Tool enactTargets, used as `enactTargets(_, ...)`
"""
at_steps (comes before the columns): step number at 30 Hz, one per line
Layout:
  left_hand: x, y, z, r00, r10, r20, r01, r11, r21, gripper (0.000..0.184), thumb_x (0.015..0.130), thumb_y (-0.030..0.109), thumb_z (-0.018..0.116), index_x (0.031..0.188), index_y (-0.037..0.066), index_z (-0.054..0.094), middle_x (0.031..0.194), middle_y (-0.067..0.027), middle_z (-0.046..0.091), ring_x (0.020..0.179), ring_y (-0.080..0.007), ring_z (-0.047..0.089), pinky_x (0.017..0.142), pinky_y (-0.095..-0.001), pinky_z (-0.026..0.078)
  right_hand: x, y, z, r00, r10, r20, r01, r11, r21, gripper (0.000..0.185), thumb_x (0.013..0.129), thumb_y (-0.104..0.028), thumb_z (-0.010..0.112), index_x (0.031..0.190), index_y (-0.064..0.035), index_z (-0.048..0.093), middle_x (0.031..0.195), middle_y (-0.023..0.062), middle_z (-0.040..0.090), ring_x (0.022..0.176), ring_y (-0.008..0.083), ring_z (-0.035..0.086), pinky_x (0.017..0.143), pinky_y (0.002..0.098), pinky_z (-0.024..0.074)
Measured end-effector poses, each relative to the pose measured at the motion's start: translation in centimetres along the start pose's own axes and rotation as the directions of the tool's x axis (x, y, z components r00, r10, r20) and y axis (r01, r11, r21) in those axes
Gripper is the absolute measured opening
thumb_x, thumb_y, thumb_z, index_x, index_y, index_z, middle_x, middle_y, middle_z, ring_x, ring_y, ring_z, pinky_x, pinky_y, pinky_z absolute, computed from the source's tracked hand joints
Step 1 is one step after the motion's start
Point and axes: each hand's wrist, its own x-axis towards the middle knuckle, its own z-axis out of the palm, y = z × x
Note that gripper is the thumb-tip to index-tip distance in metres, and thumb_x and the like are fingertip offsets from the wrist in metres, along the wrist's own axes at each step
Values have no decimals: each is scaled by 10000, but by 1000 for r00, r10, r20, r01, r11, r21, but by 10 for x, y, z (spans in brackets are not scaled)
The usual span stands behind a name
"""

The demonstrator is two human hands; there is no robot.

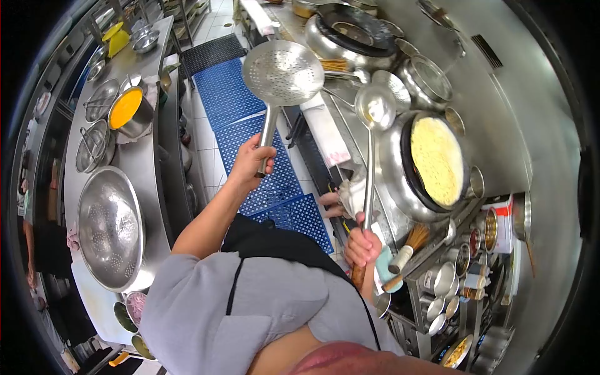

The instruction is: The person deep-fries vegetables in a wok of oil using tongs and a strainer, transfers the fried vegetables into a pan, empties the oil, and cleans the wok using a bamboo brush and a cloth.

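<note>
My left hand (253,159) is wrapped round the metal handle of a perforated skimmer (284,72), its round bowl raised over the blue floor mats. My right hand (362,247) grips the lower, wooden end of a long-handled ladle (375,107); the bowl of this ladle is beside the wok's left rim. To the right, a wok (409,134) on the steel range holds pale yellow food (435,159) that may be noodles or egg. A bamboo brush (412,245) lies right of my right hand.
A large colander (109,225) and a pot of orange liquid (132,112) stand on the left counter (156,150). Another large wok (350,31) is at the back. Several seasoning bowls (440,279) sit at lower right. Blue mats (247,169) cover the aisle.
</note>
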Motion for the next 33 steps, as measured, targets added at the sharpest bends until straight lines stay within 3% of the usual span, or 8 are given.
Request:
enactTargets(4,44,26,-52,994,21,-107,-25,999,-40,310,814,-21,579,1109,27,497,718,-27,541,500,-77,510,393,-209,429,104,-26,-17,988,146,38,-147,989,24,387,986,-107,375,1371,-71,352,666,20,450,452,110,504,404,275,498)
enactTargets(8,71,55,-86,977,20,-213,-39,996,-83,266,818,-20,574,1072,11,499,732,-35,545,500,-63,498,393,-189,420,195,-34,-27,976,217,2,-216,972,95,387,972,-70,389,1355,-53,335,634,4,403,410,85,440,355,248,449)
enactTargets(14,150,92,-149,957,14,-290,-37,996,-76,216,815,-17,569,1024,8,523,716,-39,548,490,-75,504,395,-201,426,321,-59,-65,951,308,-27,-305,949,78,363,981,-79,378,1341,-53,353,624,-11,380,385,73,392,322,246,399)
enactTargets(18,205,128,-177,936,-13,-351,-5,999,-49,194,805,-30,563,989,13,520,712,-41,552,480,-83,511,391,-207,426,418,-74,-70,932,340,-129,-348,936,-47,336,983,-95,398,1317,-71,376,610,-20,369,382,56,376,314,242,392)
enactTargets(21,248,167,-186,900,-20,-435,-9,998,-64,199,796,-38,562,983,18,523,707,-44,554,472,-89,516,388,-213,428,492,-88,-68,912,387,-135,-391,921,0,332,985,-106,407,1313,-70,377,610,-25,369,384,47,375,318,238,396)
enactTargets(29,382,275,-230,880,115,-462,-106,993,45,191,777,-51,558,948,25,522,688,-32,548,459,-87,515,381,-216,428,699,-79,-93,845,535,16,-534,840,96,331,984,-116,413,1312,-74,415,625,-26,360,398,54,378,335,243,399)
enactTargets(31,428,297,-259,905,191,-380,-173,982,79,198,786,-50,559,969,19,527,689,-32,551,456,-87,516,375,-214,427,744,-73,-98,852,522,-43,-519,852,71,339,989,-124,399,1325,-78,408,632,-23,371,399,53,377,336,244,399)
enactTargets(33,478,328,-275,908,167,-385,-185,983,-9,196,800,-48,566,981,15,527,690,-32,554,457,-85,520,371,-212,433,783,-66,-106,868,494,-54,-486,867,106,340,992,-115,387,1328,-69,408,635,-21,377,398,50,373,339,237,395)
